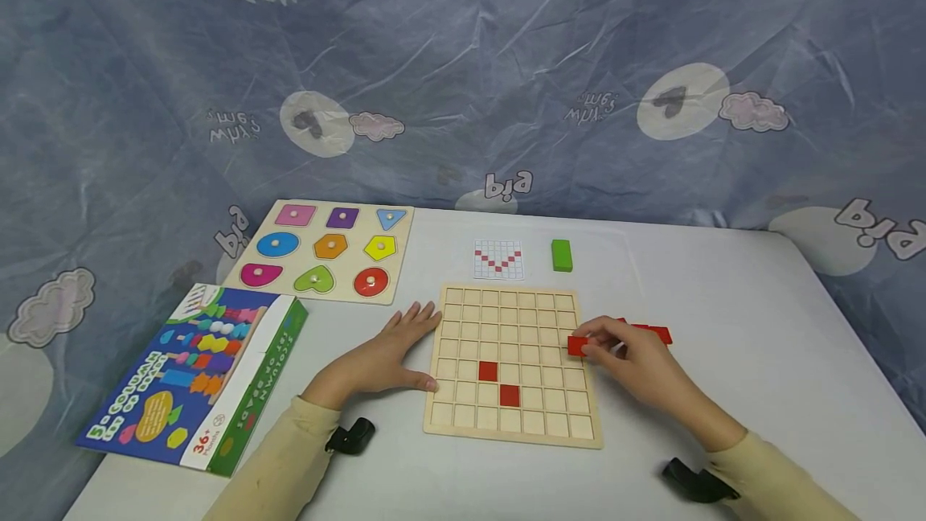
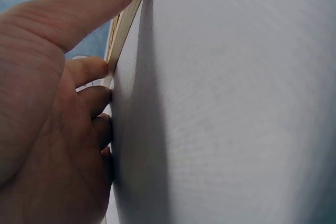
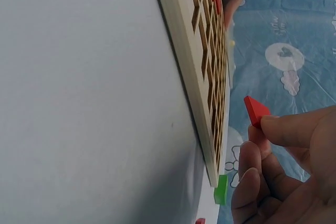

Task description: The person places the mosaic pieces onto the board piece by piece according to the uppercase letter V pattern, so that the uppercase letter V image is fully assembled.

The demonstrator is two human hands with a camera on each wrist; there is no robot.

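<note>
A square wooden grid board [image 1: 519,350] lies on the table, with two red tiles in its cells: one red tile [image 1: 488,371] and, diagonally nearer and to the right, another red tile [image 1: 510,395]. My left hand [image 1: 383,356] rests along the board's left edge, fingers straight and thumb at the frame. Between thumb and fingertips my right hand [image 1: 640,364] pinches a third red tile [image 3: 255,110], held over the board's right edge. Several more red tiles [image 1: 660,334] lie on the table, partly hidden behind the right hand.
Beyond the board are a small pattern card [image 1: 498,259] with a red V on a grid and a green block [image 1: 561,256]. To the left lie a shape puzzle board [image 1: 340,267] with knobbed pieces and a blue bead-set box [image 1: 195,376]. A patterned cloth hangs behind the table.
</note>
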